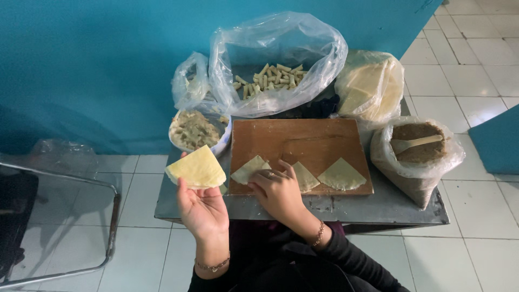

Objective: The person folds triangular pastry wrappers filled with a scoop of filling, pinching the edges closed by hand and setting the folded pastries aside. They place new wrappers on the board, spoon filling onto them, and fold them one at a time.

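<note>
Above table edge (pixel 303 208), left hand (pixel 203 208) pinching thin wrapper (pixel 195 168) by fingertips only, unsupported; may droop or tear. Right hand (pixel 278 189), fingers curled together, pressing wrapper on wooden board (pixel 294 141); could crease it.

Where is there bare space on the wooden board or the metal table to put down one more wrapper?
The upper half of the wooden board is bare, above the three wrappers. A bare strip of metal table runs along the near edge, right of the right hand. The back is crowded with plastic bags and the filling bowl.
</note>
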`<state>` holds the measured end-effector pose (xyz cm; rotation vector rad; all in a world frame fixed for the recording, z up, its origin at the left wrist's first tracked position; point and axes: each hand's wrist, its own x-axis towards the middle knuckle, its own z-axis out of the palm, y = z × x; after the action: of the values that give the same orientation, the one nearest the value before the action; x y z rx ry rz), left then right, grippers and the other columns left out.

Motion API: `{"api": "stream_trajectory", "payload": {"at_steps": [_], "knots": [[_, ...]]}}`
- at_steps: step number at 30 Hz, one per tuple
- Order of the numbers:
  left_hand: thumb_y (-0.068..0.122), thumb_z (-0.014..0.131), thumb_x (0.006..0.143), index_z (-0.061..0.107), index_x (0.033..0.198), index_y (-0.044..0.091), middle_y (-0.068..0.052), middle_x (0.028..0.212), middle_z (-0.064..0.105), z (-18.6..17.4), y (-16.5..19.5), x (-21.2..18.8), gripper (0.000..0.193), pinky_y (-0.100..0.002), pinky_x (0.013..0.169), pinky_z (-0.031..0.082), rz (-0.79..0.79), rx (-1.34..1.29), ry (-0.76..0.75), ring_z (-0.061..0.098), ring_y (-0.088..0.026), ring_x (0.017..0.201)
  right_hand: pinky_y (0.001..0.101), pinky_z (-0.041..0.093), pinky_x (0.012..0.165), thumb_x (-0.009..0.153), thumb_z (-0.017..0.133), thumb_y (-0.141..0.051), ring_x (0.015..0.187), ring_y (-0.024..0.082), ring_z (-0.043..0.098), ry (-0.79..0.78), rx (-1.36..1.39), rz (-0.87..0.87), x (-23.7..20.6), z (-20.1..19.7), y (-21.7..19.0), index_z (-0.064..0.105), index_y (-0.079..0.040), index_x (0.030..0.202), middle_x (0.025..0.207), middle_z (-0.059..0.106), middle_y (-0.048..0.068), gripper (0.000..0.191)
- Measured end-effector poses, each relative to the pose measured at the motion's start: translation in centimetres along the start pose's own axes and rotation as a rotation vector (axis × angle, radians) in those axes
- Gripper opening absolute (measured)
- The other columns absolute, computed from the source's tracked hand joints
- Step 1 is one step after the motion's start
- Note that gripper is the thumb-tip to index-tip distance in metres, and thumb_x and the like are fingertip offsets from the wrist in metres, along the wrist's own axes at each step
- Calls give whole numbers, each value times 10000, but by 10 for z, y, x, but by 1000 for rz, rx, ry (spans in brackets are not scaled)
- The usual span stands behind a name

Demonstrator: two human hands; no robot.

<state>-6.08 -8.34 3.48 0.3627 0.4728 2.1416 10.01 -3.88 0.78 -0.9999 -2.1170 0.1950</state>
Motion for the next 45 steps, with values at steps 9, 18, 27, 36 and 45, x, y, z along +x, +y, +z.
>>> {"api": "stream_trajectory", "payload": {"at_steps": [9, 18, 27, 36, 45], "knots": [[287, 447, 1063, 393, 1534, -25, -203, 1560, 475, 5, -11, -6, 567, -425, 1236, 360, -72, 20, -34, 461, -273, 1460, 409, 375, 813, 826, 767, -238, 875, 151, 689, -23, -23, 21, -1, -12, -7, 761, -198, 906, 959, 779, -70, 89], [202, 514, 1019, 646, 1295, -20, -151, 1273, 701, -39, -17, 24, 379, -378, 943, 497, -127, 558, -196, 628, -209, 1134, 402, 428, 843, 808, 784, -265, 1016, 194, 673, -104, 5, 47, 4, -54, 29, 802, -232, 1023, 1072, 765, -51, 218], [389, 797, 814, 749, 963, 142, -115, 754, 742, -5, -23, 5, 292, -423, 604, 528, 198, 1872, -685, 715, -313, 691, 409, 396, 882, 790, 793, -275, 1099, 187, 588, -282, -119, 96, 12, -44, 35, 790, -224, 862, 1021, 733, -83, 88], [334, 844, 731, 770, 914, 129, -127, 758, 705, -2, -35, 5, 285, -453, 621, 531, 217, 1896, -713, 699, -352, 718, 432, 395, 875, 808, 763, -237, 1102, 214, 570, -273, -139, 75, 12, -37, 37, 759, -191, 913, 1047, 694, -50, 114], [289, 782, 810, 788, 903, 95, -164, 816, 733, -13, -43, 11, 215, -443, 652, 547, 171, 1804, -601, 706, -374, 752, 405, 404, 834, 782, 758, -215, 1090, 220, 569, -225, -52, 137, -6, -55, 28, 789, -208, 926, 1082, 700, -70, 148]]}}
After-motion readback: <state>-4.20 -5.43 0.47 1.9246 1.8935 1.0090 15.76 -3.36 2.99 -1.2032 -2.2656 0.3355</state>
